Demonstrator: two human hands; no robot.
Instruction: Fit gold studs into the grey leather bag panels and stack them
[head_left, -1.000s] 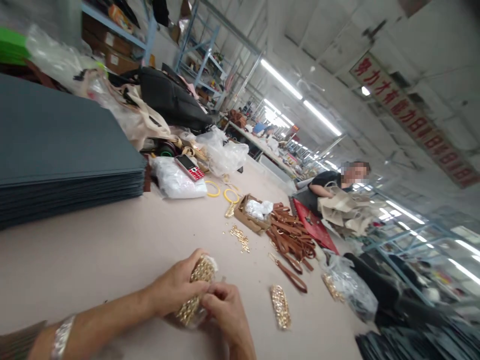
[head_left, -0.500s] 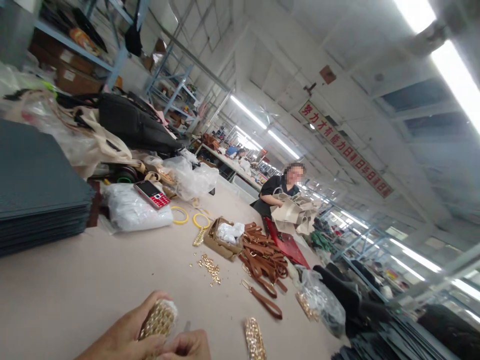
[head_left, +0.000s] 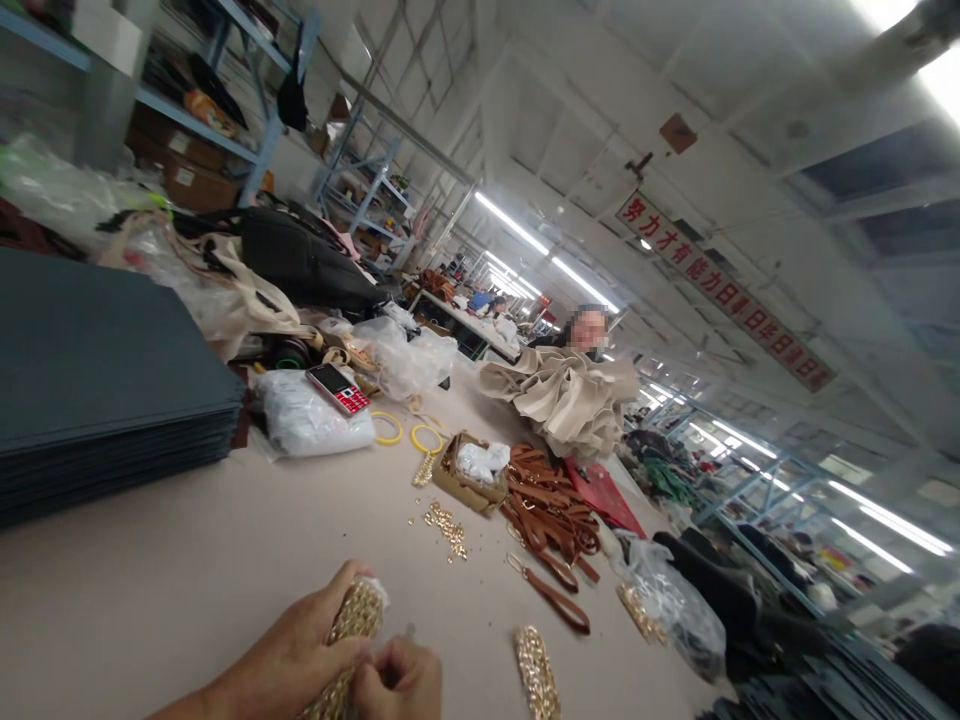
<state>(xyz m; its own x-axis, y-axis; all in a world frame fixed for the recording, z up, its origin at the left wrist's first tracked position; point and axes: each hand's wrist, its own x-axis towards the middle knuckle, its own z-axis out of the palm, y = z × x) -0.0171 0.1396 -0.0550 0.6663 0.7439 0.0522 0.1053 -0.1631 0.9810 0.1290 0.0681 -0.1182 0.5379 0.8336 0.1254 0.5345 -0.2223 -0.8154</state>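
Observation:
My left hand [head_left: 289, 655] is wrapped round a bundle of gold chain [head_left: 352, 620] in clear plastic, at the bottom edge of the view. My right hand [head_left: 397, 680] sits just right of it, fingers pinched at the bundle's lower part. A second gold chain bundle [head_left: 535, 672] lies on the beige table [head_left: 187, 540] to the right of my hands. Small loose gold pieces [head_left: 446, 522] are scattered further out on the table.
A stack of dark grey sheets [head_left: 90, 380] fills the left. Beyond lie a red phone [head_left: 337, 388] on a white bag, yellow rings [head_left: 409, 433], a small cardboard box [head_left: 469, 475], brown leather straps [head_left: 547, 505] and a plastic bag [head_left: 667, 600]. A person holds beige fabric pieces [head_left: 562, 395] at the far end.
The view dipped back down slightly, so more of my hands shows. The person at the far end has set a pile of beige fabric on the table. My hands still hold the chain bundle.

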